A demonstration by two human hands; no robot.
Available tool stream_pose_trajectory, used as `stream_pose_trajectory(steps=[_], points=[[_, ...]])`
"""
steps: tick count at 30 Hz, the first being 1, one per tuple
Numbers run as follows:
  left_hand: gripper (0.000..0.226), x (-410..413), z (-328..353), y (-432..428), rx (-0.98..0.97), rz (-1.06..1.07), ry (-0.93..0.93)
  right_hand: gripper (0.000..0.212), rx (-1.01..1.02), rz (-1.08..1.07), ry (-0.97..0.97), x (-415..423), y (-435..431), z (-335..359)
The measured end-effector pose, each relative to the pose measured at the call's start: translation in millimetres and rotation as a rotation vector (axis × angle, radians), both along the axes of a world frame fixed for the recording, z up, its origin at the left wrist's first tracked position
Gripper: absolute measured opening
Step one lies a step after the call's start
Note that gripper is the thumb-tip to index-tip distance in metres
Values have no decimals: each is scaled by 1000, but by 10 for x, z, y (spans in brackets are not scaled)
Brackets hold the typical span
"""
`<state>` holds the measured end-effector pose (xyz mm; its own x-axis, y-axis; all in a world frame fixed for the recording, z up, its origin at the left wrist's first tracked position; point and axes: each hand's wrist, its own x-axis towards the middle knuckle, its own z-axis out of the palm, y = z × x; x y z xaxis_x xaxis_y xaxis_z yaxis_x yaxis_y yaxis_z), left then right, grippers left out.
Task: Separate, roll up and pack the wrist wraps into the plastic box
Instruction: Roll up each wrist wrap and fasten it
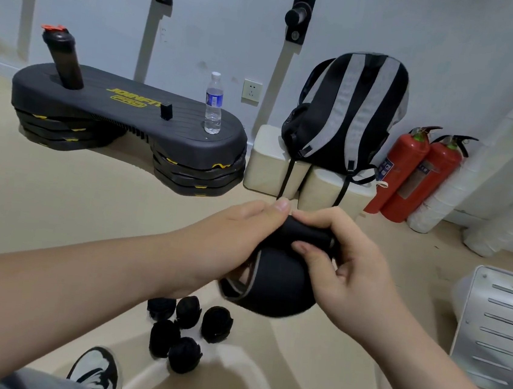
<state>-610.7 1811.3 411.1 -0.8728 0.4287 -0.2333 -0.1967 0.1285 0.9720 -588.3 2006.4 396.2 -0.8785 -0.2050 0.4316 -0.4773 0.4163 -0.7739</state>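
A pale wall (202, 30) carried black brackets with metal pegs (297, 15) and a socket (252, 92) above a beige floor (42, 197). Against it stood a black step platform (125, 107) bearing a shaker bottle (63, 60) and a water bottle (214, 104). To the right, a striped backpack (349, 109) sat on cream blocks (268, 164), beside two red fire extinguishers (409, 172).

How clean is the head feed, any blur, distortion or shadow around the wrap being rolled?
Head view: wide-angle bending makes the wall brackets lean outward; left hand and right hand look slightly soft; the wrist wrap and rolled wraps read as near-featureless black; a soft shadow crosses the floor.
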Motion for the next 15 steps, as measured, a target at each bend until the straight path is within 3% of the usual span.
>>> stream_pose_trajectory(steps=[3, 9, 12, 15], points=[[44, -16, -16, 13, 66, 22, -14, 29, 71, 10, 97, -29, 17, -24], [20, 1, 34, -17, -105, 90, 373, 35, -504, 160, -542, 54, -76, 92], [17, 72, 27, -26, -236, 55, 642, 27, -667, 132, -634, 117, -185, 131], [27, 140, -19, 30, -263, 97, 748, 31, -674, 91, -626, 183, -217, 106]])
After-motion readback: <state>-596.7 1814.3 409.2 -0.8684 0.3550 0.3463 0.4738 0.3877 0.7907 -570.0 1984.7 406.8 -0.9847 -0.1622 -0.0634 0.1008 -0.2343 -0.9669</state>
